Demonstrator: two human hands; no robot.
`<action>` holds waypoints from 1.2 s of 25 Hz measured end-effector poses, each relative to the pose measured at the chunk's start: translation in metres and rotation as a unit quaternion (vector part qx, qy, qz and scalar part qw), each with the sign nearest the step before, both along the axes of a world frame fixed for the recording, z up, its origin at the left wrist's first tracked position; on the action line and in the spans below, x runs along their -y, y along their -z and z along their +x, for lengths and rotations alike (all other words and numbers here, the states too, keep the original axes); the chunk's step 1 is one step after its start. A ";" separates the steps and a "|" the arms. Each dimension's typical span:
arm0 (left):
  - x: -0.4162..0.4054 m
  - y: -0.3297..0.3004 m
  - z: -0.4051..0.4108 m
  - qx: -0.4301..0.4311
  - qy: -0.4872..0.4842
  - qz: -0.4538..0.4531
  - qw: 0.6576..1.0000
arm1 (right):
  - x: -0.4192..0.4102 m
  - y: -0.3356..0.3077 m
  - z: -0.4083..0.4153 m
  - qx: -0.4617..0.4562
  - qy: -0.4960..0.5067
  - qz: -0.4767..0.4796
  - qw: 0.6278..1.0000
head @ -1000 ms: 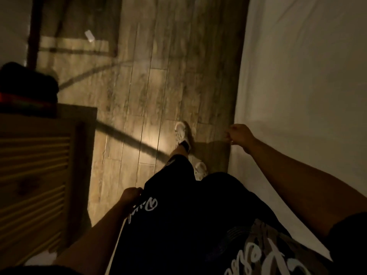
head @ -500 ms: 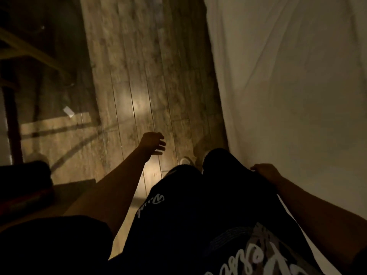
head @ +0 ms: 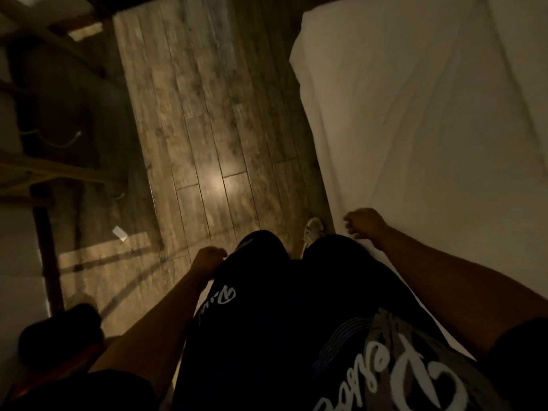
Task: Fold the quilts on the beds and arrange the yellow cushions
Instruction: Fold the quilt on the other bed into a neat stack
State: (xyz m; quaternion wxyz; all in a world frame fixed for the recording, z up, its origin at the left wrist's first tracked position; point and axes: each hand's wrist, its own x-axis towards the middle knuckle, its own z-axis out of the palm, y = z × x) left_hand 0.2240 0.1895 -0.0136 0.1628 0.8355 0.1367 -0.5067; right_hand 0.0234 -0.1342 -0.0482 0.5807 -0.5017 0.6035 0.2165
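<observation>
Beside the bed (head: 415, 143), my left hand (head: 207, 259) and right hand (head: 366, 222) hang loosely curled, empty. The white bedding looks soft and light; I'd grab corners. No cushions visible.

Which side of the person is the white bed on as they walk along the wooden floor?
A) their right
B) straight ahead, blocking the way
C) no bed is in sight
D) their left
A: the white bed fills the right side of the view, beside the right hand, while the wooden floor runs ahead and the left hand hangs by the dark shorts.
</observation>
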 end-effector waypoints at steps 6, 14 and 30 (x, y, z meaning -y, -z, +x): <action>0.028 0.011 0.063 -0.054 -0.005 0.064 0.996 | 0.081 -0.023 0.162 0.066 -0.074 -0.027 0.995; 0.174 0.023 0.292 -0.038 0.013 -0.021 0.999 | 0.162 0.020 0.249 -0.065 -0.111 -0.062 0.990; 0.496 0.001 0.627 -0.078 0.090 -0.031 0.992 | 0.378 0.020 0.490 -0.002 0.150 0.028 0.988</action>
